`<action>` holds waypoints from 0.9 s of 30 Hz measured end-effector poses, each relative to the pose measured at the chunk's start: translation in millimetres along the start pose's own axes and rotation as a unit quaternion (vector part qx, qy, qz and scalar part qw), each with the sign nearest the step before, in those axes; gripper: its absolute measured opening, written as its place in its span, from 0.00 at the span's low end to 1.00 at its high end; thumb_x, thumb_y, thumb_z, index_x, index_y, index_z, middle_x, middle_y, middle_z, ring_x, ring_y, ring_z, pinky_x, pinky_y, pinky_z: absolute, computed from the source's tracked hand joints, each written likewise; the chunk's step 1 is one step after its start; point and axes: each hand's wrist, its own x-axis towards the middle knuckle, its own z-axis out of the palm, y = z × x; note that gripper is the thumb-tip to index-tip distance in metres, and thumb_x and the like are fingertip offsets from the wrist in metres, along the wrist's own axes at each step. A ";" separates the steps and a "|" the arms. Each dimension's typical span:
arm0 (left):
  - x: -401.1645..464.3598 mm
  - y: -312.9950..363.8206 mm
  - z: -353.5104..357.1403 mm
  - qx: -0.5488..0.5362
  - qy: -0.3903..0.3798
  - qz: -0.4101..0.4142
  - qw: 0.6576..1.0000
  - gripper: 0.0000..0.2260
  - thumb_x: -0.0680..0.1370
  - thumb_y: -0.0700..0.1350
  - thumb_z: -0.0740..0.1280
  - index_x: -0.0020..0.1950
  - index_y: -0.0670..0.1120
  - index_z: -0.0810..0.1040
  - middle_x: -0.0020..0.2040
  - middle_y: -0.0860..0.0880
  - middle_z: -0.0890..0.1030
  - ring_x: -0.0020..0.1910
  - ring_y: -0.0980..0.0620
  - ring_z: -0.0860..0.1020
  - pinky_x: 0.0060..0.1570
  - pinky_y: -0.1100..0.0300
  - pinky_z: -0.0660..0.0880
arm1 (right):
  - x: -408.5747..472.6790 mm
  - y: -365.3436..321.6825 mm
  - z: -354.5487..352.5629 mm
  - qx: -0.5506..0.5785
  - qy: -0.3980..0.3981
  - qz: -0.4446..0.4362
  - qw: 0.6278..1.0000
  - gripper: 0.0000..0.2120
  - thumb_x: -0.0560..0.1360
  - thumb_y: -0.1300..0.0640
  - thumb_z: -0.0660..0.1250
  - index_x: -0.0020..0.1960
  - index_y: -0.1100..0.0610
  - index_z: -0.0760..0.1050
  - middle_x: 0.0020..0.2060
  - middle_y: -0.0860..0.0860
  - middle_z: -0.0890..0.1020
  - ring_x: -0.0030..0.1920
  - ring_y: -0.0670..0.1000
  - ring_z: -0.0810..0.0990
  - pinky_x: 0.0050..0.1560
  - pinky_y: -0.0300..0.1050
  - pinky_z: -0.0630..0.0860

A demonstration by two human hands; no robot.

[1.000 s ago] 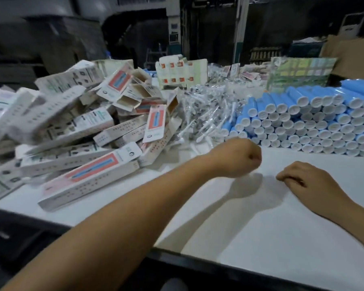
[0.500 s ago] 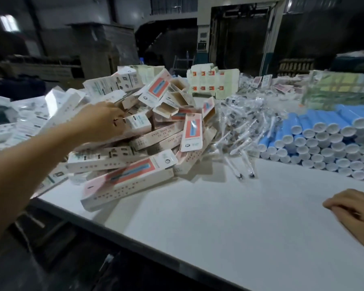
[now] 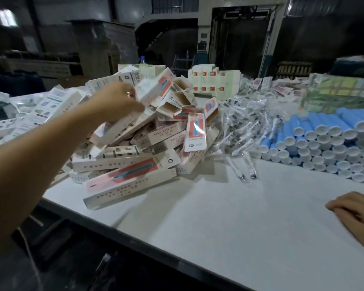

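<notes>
ITEM: toothbrush carton (image 3: 156,87), white w/ pink-red panel; loc.: top of carton heap (image 3: 147,143), toward left edge of bench (image 3: 219,238); lies tilted, far end up, touching open-ended cartons (image 3: 177,101) just beside it.

L hand (image 3: 116,101): grip closed on carton's near end, thumb low, fingers above; blur hides exact finger placing.

R hand (image 3: 353,213): rests on bench by right edge; fingers loosely curled; grip empty.

ADJ. STOCK: wrapped toothbrushes (image 3: 246,127) mid-bench, against heap's right side; blue tubes (image 3: 324,135) stacked toward far-right corner, white caps facing near edge.

STEP (judged): draw one carton free of heap.

HANDLING NOTES: lift up, then back toward near edge, not sideways; heap is loose, neighbours prob. slide if dragged; hold by the end, not mid-wall, since thin card likely crushes; check only one carton comes away; set it on bare bench near R hand so both hands can work it; keep clear of toothbrushes at heap's foot.
</notes>
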 end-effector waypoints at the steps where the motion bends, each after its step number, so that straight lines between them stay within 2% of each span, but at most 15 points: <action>1: -4.6 16.2 -8.4 -0.095 0.013 0.002 0.995 0.12 0.74 0.46 0.69 0.57 0.47 0.77 0.46 0.47 0.79 0.41 0.50 0.78 0.32 0.60 0.72 | 10.6 -22.6 -14.0 0.019 0.004 0.006 1.000 0.23 0.72 0.68 0.68 0.41 0.37 0.77 0.47 0.33 0.76 0.49 0.36 0.74 0.48 0.36 0.71; 2: -11.8 32.7 -12.1 -0.183 0.027 0.000 0.983 0.13 0.75 0.46 0.69 0.58 0.45 0.77 0.48 0.47 0.80 0.43 0.49 0.78 0.34 0.59 0.73 | 16.6 -26.6 -17.9 0.025 0.018 0.022 0.999 0.23 0.72 0.68 0.68 0.41 0.37 0.76 0.46 0.33 0.76 0.49 0.37 0.75 0.46 0.35 0.70; 3: -21.7 50.4 -13.6 -0.284 -0.005 -0.004 0.959 0.14 0.75 0.47 0.67 0.60 0.45 0.75 0.49 0.47 0.80 0.46 0.49 0.79 0.38 0.58 0.74 | 17.7 -29.0 -23.5 0.015 0.009 0.026 1.000 0.21 0.72 0.67 0.68 0.41 0.38 0.76 0.45 0.35 0.77 0.48 0.39 0.75 0.45 0.34 0.70; 5: -39.8 84.5 -4.7 -0.433 -0.125 -0.003 0.893 0.15 0.77 0.49 0.64 0.61 0.45 0.72 0.46 0.47 0.83 0.45 0.49 0.83 0.39 0.53 0.79 | 9.1 -36.4 -24.3 0.045 -0.004 -0.002 0.999 0.20 0.73 0.66 0.69 0.41 0.39 0.75 0.41 0.38 0.78 0.45 0.42 0.77 0.43 0.33 0.69; 7: -55.6 118.9 25.0 -0.472 -0.193 -0.005 0.861 0.11 0.78 0.48 0.63 0.55 0.43 0.74 0.44 0.43 0.84 0.43 0.47 0.83 0.44 0.52 0.81 | 8.8 -39.2 -28.0 0.056 -0.012 0.006 0.998 0.19 0.73 0.66 0.68 0.41 0.40 0.75 0.41 0.39 0.78 0.45 0.41 0.76 0.42 0.33 0.68; 9: -64.4 146.6 75.0 -0.463 -0.214 -0.006 0.860 0.13 0.80 0.45 0.62 0.59 0.37 0.75 0.54 0.39 0.81 0.52 0.44 0.80 0.53 0.52 0.77 | 11.0 -40.7 -30.4 0.053 -0.013 0.006 0.999 0.17 0.74 0.66 0.67 0.41 0.43 0.76 0.41 0.39 0.78 0.45 0.39 0.76 0.44 0.31 0.67; 11: -81.0 181.7 129.5 -0.472 -0.243 -0.058 0.846 0.14 0.81 0.48 0.62 0.55 0.37 0.76 0.48 0.38 0.81 0.47 0.42 0.80 0.46 0.50 0.77 | 9.9 -39.7 -30.4 0.068 -0.013 0.016 0.997 0.13 0.75 0.65 0.67 0.43 0.47 0.79 0.41 0.40 0.78 0.44 0.40 0.76 0.44 0.28 0.66; 13: -101.1 200.3 176.5 -0.534 -0.321 -0.132 0.771 0.15 0.78 0.53 0.66 0.45 0.40 0.78 0.35 0.42 0.81 0.33 0.46 0.81 0.35 0.56 0.79 | 9.1 -39.9 -32.5 0.092 -0.004 0.038 0.995 0.09 0.76 0.63 0.66 0.45 0.51 0.81 0.41 0.41 0.79 0.43 0.41 0.77 0.43 0.26 0.67; 15: -112.2 211.9 214.0 -0.583 -0.363 -0.193 0.701 0.15 0.74 0.52 0.71 0.50 0.41 0.80 0.37 0.43 0.83 0.32 0.46 0.81 0.35 0.54 0.81 | 8.7 -38.8 -33.4 0.159 0.032 0.072 0.984 0.09 0.78 0.61 0.64 0.45 0.51 0.80 0.41 0.43 0.81 0.41 0.40 0.78 0.41 0.26 0.69; 16: -113.3 220.5 229.2 -0.595 -0.348 -0.210 0.693 0.18 0.72 0.52 0.73 0.56 0.41 0.79 0.40 0.43 0.83 0.33 0.46 0.82 0.36 0.53 0.81 | 7.6 -40.6 -35.7 0.233 0.045 0.100 0.966 0.09 0.79 0.60 0.63 0.44 0.51 0.80 0.40 0.44 0.82 0.39 0.40 0.79 0.41 0.29 0.70; 18: -114.1 228.6 252.6 -0.603 -0.280 -0.234 0.709 0.25 0.69 0.51 0.77 0.61 0.40 0.76 0.38 0.43 0.83 0.31 0.47 0.82 0.31 0.56 0.78 | 4.8 -45.9 -42.3 0.434 0.053 0.122 0.891 0.10 0.79 0.54 0.61 0.46 0.53 0.80 0.37 0.48 0.83 0.36 0.44 0.79 0.40 0.36 0.73; 20: -112.7 229.7 266.8 -0.607 -0.217 -0.243 0.725 0.27 0.67 0.51 0.78 0.59 0.39 0.76 0.39 0.42 0.84 0.31 0.46 0.83 0.29 0.56 0.77 | 2.0 -47.8 -49.5 0.535 0.031 0.099 0.838 0.19 0.74 0.39 0.63 0.51 0.54 0.78 0.36 0.51 0.82 0.36 0.47 0.78 0.38 0.38 0.73; 22: -107.7 225.4 275.3 -0.609 -0.173 -0.235 0.737 0.27 0.67 0.52 0.78 0.59 0.40 0.74 0.45 0.41 0.84 0.37 0.43 0.84 0.32 0.53 0.79 | 0.6 -50.2 -53.7 0.539 -0.017 0.067 0.839 0.27 0.65 0.35 0.68 0.56 0.53 0.76 0.38 0.56 0.80 0.38 0.52 0.77 0.40 0.42 0.73; 24: -104.1 222.2 278.6 -0.616 -0.150 -0.232 0.738 0.29 0.66 0.53 0.78 0.61 0.42 0.73 0.50 0.40 0.83 0.42 0.41 0.83 0.41 0.45 0.81 | -0.4 -54.8 -52.9 0.510 -0.060 0.032 0.857 0.24 0.64 0.47 0.70 0.59 0.50 0.75 0.41 0.59 0.78 0.40 0.53 0.78 0.40 0.44 0.74; 27: -103.3 220.2 278.0 -0.636 -0.153 -0.256 0.712 0.31 0.67 0.55 0.77 0.63 0.45 0.71 0.51 0.41 0.83 0.42 0.39 0.83 0.41 0.37 0.79 | -2.5 -60.7 -47.6 0.457 -0.073 0.056 0.885 0.22 0.67 0.58 0.70 0.57 0.41 0.75 0.45 0.44 0.81 0.43 0.46 0.81 0.35 0.46 0.80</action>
